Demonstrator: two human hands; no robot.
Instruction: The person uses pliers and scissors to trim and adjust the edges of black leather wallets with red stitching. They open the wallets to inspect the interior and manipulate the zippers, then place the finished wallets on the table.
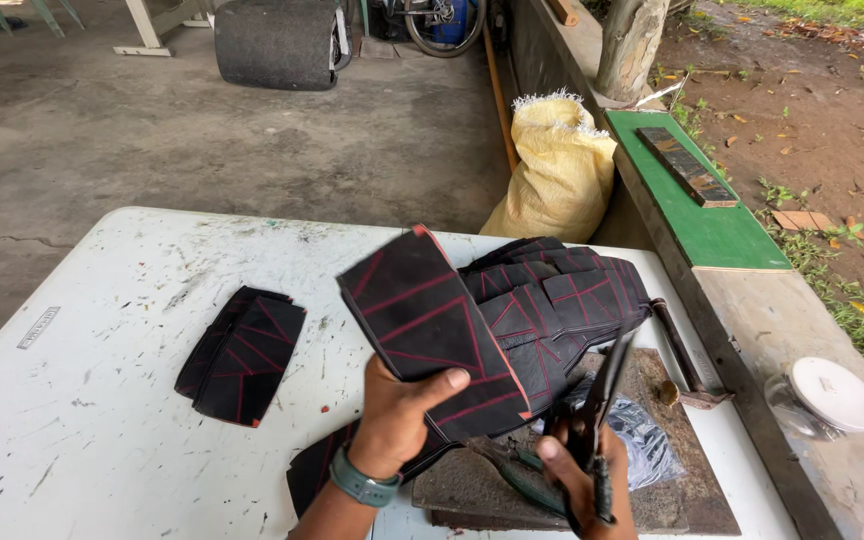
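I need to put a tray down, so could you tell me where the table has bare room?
Bare: the white table left of the small black stack, and its far edge. Crowded: the right side, with the big pile, stone slab and hammer.

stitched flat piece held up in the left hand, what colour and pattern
Black stitched flat piece with red stitched lines crossing it, red edging; head view.

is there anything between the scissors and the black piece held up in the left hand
Nothing visible. The scissors in the right hand point up just right of the black stitched piece held by the left hand; only open air separates blades and edge.
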